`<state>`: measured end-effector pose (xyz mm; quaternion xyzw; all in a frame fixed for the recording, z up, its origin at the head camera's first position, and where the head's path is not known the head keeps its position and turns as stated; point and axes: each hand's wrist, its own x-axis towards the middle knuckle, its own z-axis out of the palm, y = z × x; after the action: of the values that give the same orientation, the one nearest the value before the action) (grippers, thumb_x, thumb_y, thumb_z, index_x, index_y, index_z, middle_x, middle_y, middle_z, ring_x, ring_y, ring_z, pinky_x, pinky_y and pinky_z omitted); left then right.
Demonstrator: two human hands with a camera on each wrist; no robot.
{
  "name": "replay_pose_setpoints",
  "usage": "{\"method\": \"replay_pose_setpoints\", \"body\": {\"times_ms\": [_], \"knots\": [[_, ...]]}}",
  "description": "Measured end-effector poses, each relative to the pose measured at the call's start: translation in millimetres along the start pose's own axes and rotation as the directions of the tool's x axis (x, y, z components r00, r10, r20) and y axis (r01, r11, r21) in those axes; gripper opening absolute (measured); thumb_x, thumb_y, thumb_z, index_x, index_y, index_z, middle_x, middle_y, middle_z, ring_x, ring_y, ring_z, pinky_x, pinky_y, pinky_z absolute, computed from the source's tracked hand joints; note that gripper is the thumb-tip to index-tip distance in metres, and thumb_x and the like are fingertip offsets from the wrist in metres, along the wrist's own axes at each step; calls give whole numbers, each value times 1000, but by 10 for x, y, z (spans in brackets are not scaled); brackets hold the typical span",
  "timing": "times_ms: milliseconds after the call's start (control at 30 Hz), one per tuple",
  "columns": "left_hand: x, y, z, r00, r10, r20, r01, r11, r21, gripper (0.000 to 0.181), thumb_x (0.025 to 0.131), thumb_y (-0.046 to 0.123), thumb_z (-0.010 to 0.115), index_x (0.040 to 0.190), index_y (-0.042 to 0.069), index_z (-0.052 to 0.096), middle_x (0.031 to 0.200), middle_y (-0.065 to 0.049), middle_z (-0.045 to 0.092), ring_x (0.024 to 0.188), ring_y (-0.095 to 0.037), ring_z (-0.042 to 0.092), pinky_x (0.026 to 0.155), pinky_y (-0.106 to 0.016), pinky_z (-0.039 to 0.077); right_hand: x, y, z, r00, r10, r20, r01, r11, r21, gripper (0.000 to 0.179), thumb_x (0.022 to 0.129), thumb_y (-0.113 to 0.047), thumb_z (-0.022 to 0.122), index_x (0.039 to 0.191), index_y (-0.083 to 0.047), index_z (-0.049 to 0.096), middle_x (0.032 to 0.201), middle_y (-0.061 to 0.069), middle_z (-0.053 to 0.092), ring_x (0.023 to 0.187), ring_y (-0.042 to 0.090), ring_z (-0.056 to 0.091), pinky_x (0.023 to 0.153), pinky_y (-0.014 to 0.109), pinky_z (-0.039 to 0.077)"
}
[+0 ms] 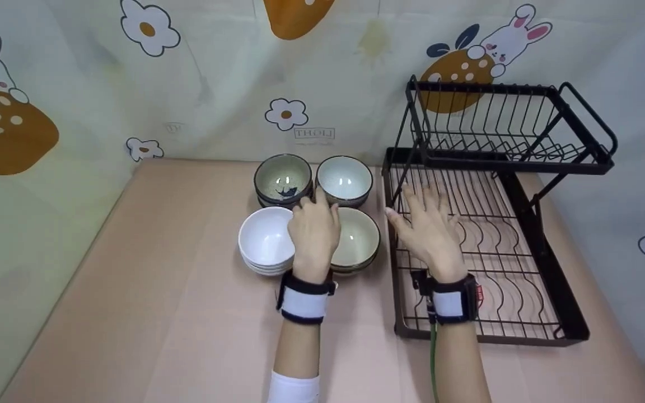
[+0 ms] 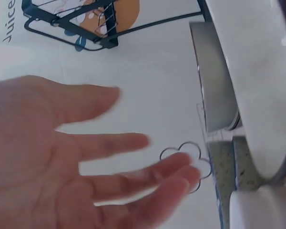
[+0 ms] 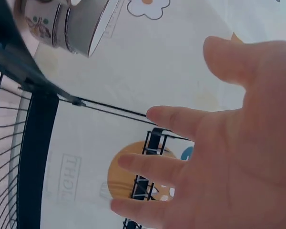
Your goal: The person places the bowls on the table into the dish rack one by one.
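Four groups of stacked bowls stand close together mid-table in the head view: dark-rimmed olive bowls point(image 1: 283, 174) at back left, pale blue-white bowls point(image 1: 345, 178) at back right, white bowls point(image 1: 265, 238) at front left and cream bowls point(image 1: 358, 238) at front right. Above the middle of these stacks hovers my left hand point(image 1: 315, 229), fingers extended and holding nothing. Its palm point(image 2: 43, 157) shows bare in the left wrist view. My right hand point(image 1: 429, 232) is spread over the left side of the black dish rack point(image 1: 546, 252), also holding nothing; its fingers look straight in the right wrist view.
The rack's upper wire tier point(image 1: 513, 165) rises at the back right. Behind the table point(image 1: 188, 313) hangs a curtain point(image 1: 216, 84) printed with rabbits and flowers. A green cable point(image 1: 433, 358) trails from the right wrist strap.
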<state>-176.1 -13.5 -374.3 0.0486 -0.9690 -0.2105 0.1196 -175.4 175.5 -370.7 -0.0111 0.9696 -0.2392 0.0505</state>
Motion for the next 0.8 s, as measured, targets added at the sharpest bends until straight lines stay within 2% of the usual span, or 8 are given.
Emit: {"method": "replay_pose_setpoints", "body": {"times_ms": [67, 200, 267, 367, 433, 500, 700, 800], "knots": [[-23, -16, -23, 999, -44, 14, 43, 999, 26, 33, 101, 24, 65, 122, -2, 64, 106, -27, 73, 96, -44, 72, 75, -52, 61, 8, -27, 12, 1000, -13, -7, 13, 1000, -10, 73, 108, -51, 41, 166, -14, 17, 170, 27, 7, 156, 53, 8, 119, 77, 8], [-46, -43, -47, 984, -126, 122, 119, 991, 62, 22, 101, 18, 63, 111, -1, 66, 107, -24, 75, 97, -42, 74, 79, -51, 61, 14, -92, 63, 999, -40, -17, 40, 999, 6, 71, 107, -43, 51, 164, -9, 25, 163, 33, 29, 146, 54, 36, 115, 71, 33], [-41, -53, -50, 970, -155, 186, 142, 987, 78, 20, 101, 14, 60, 113, -1, 66, 112, -23, 75, 101, -41, 74, 82, -50, 61, 14, -126, 97, 998, -65, -26, 65, 998, -1, 69, 106, -38, 56, 161, -5, 32, 155, 35, 42, 135, 52, 51, 106, 66, 48], [-14, -69, -48, 952, -185, 243, 166, 981, 96, 21, 99, 9, 58, 116, -1, 66, 116, -21, 74, 105, -38, 73, 85, -49, 61, 19, -179, 143, 994, -105, -34, 103, 994, -46, 63, 103, -32, 61, 154, 0, 43, 122, 32, 68, 102, 43, 71, 79, 51, 62], [8, -77, -52, 942, -203, 267, 180, 978, 109, 24, 98, 6, 57, 118, -1, 67, 118, -20, 74, 107, -37, 73, 87, -48, 61, 29, -210, 169, 991, -133, -34, 130, 989, -72, 54, 100, -28, 65, 143, 4, 54, 97, 25, 73, 77, 34, 72, 61, 41, 59], [31, -81, -55, 934, -213, 286, 184, 975, 122, 26, 98, 5, 57, 120, -2, 68, 119, -19, 74, 108, -36, 73, 87, -47, 61, 41, -230, 193, 990, -139, -16, 137, 987, -88, 48, 99, -26, 67, 134, 6, 60, 79, 16, 69, 64, 27, 66, 53, 36, 54], [99, -87, -16, 909, -193, 369, 145, 977, 154, 28, 99, 3, 54, 118, -1, 74, 121, -19, 74, 109, -36, 73, 86, -47, 62, 80, -245, 250, 987, -156, 27, 159, 978, -136, 31, 97, -26, 69, 98, 5, 69, 71, 11, 64, 59, 23, 59, 55, 36, 50], [127, -101, 22, 909, -187, 374, 136, 978, 159, 28, 99, 3, 54, 117, 0, 75, 121, -19, 74, 109, -36, 73, 86, -46, 63, 103, -232, 273, 984, -169, 58, 175, 977, -119, 27, 97, -23, 70, 87, 2, 67, 74, 13, 66, 60, 22, 58, 56, 36, 49]]}}
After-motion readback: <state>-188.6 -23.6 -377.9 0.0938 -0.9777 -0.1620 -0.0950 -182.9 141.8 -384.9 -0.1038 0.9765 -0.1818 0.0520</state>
